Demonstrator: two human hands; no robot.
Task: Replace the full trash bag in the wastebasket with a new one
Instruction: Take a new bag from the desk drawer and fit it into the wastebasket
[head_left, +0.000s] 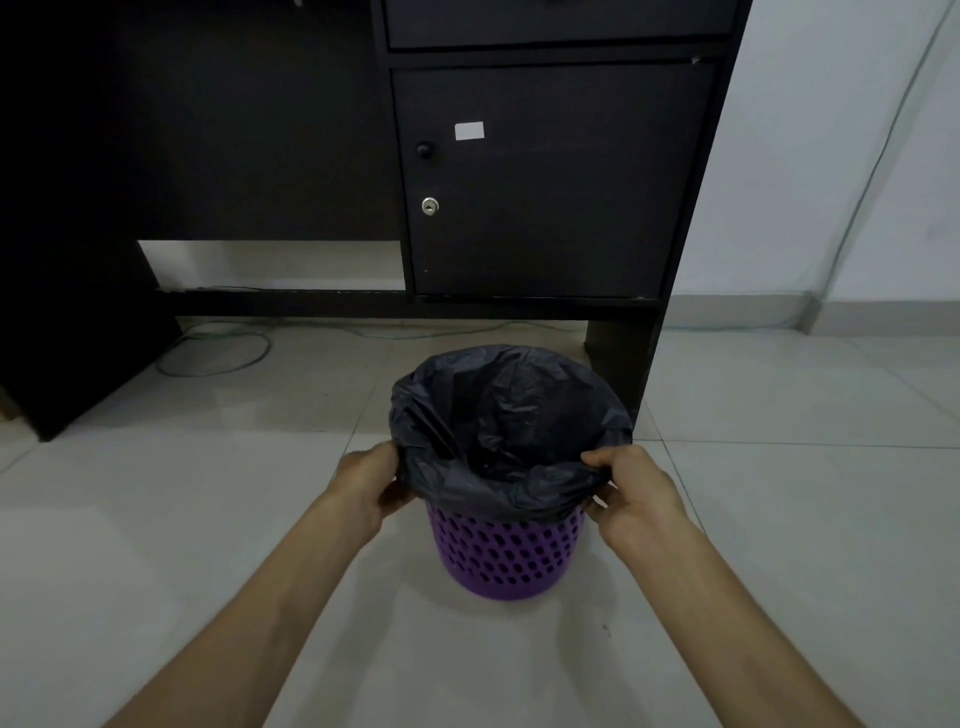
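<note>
A purple perforated wastebasket (506, 553) stands on the tiled floor in the middle of the head view. A black trash bag (506, 415) lines it, its mouth folded out over the rim. My left hand (371, 486) pinches the bag's edge at the basket's left side. My right hand (631, 491) pinches the bag's edge at the right side. The inside of the bag looks dark and I cannot tell what it holds.
A dark wooden desk with a cabinet door (550, 176), knob and lock stands right behind the basket; its leg (623, 358) is close to the basket's far right. Thin cables (218, 353) lie on the floor under the desk. A white wall (841, 156) is at right.
</note>
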